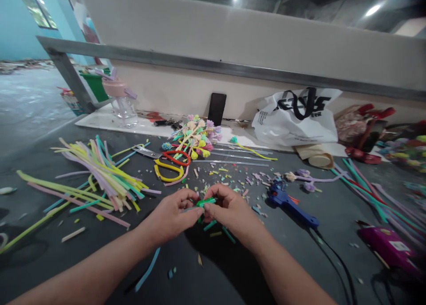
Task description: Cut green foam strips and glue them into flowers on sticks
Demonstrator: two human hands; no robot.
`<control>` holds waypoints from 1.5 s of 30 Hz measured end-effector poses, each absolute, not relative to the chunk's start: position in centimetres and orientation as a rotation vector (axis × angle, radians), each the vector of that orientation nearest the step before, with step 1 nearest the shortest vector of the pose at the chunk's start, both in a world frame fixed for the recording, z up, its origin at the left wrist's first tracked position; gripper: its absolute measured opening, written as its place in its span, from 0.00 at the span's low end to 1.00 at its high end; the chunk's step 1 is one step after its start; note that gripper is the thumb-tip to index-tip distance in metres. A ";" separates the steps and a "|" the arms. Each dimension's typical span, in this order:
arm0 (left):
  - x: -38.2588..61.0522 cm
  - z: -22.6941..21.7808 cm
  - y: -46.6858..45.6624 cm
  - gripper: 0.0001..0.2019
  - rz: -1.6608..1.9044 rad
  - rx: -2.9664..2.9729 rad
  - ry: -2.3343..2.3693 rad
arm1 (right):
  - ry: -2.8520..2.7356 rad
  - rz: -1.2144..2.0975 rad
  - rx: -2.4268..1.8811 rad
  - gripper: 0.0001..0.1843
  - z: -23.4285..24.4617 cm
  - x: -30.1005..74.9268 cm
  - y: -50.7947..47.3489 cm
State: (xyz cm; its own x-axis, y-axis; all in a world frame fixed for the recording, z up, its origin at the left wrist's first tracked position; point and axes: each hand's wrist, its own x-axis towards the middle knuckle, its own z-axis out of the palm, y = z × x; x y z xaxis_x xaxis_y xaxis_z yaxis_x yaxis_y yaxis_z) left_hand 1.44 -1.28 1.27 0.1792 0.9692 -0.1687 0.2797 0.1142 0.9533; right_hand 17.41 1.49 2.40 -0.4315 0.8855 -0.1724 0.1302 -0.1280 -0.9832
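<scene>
Fingers of my left hand [175,212] and my right hand [233,214] meet at the middle of the dark table, both pinching bent green pipe cleaner pieces [206,202]. Under them lie short cut green pieces [210,225]. Beyond my left hand, scissors [171,164] with one red and one yellow handle rest with blades apart. A heap of coloured pipe cleaners [103,176] spreads to the left. On the right, a blue glue gun [293,205] lies on its side with its cord trailing toward me.
Behind the scissors sits a bunch of pipe cleaner flowers [199,138]. A black phone [217,109] leans on the back panel, between a clear bottle [124,105] and a white bag [296,118]. Clear sticks [233,157], small clippings and a purple tool [388,247] also lie about.
</scene>
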 end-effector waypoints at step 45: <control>1.6 5.1 0.3 0.15 0.565 0.946 0.840 | -1.605 1.439 -0.982 0.10 3.7 19.2 1.7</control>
